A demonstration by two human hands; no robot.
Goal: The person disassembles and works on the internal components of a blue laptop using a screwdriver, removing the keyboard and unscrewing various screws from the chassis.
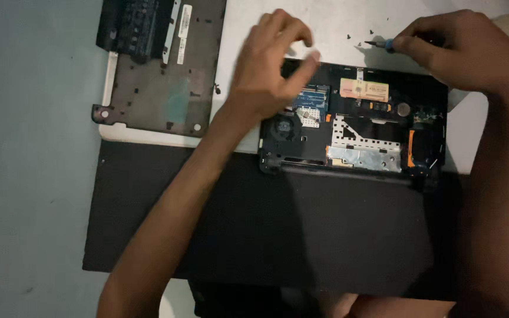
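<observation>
Currently the right hand (469, 50) is closed around a small screwdriver (379, 43) with a blue collar, holding it near the top edge of the view, just beyond the far side of the opened laptop (354, 121). The screwdriver's long axis runs roughly left-right, tip pointing left, lying nearly flat over the white table (337, 23). Left hand (272, 62) hovers over the laptop's far-left corner, fingers loosely curled, thumb and forefinger close together; can't tell if anything is pinched between them. Laptop sits with its insides exposed: fan at left, circuit board, silver foil strip along the near edge. A few tiny dark specks, maybe screws, lie near the screwdriver tip. Removed bottom cover (160, 65) lies well to the left. Black mat (266, 224) nearest the camera.
</observation>
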